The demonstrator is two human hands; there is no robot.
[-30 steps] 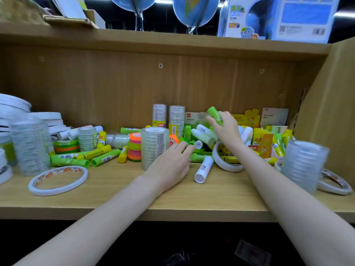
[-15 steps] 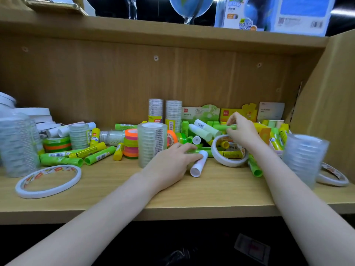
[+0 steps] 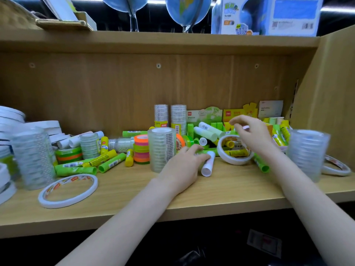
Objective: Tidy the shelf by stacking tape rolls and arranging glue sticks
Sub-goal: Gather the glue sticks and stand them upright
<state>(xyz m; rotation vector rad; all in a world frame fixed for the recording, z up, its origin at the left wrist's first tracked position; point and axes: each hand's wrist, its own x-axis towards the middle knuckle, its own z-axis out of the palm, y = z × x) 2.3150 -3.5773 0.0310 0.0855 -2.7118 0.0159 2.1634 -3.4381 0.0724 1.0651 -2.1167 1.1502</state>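
Green, yellow and white glue sticks lie in a loose pile (image 3: 209, 132) across the middle of the wooden shelf (image 3: 230, 189). My left hand (image 3: 182, 167) rests on the shelf, its fingers touching a white glue stick (image 3: 207, 167) that lies on its side. My right hand (image 3: 251, 135), blurred, hovers over the pile with loosely curled fingers and nothing visible in them. Below it lies a white tape roll (image 3: 235, 160) with yellow sticks inside its ring. A tall stack of clear tape rolls (image 3: 162, 148) stands just left of my left hand, beside a stack of coloured tape rolls (image 3: 141, 148).
More clear tape stacks stand at the right (image 3: 307, 154) and left (image 3: 32, 156). Flat tape rings lie at the front left (image 3: 68, 190) and far right (image 3: 336, 167). Green glue sticks (image 3: 111, 163) lie left of centre. Glue boxes (image 3: 204, 116) line the back wall; the side panel (image 3: 326, 104) closes the right.
My right hand set the green glue stick it held down in the pile, then lifted off empty. My left hand stayed by the white glue stick.
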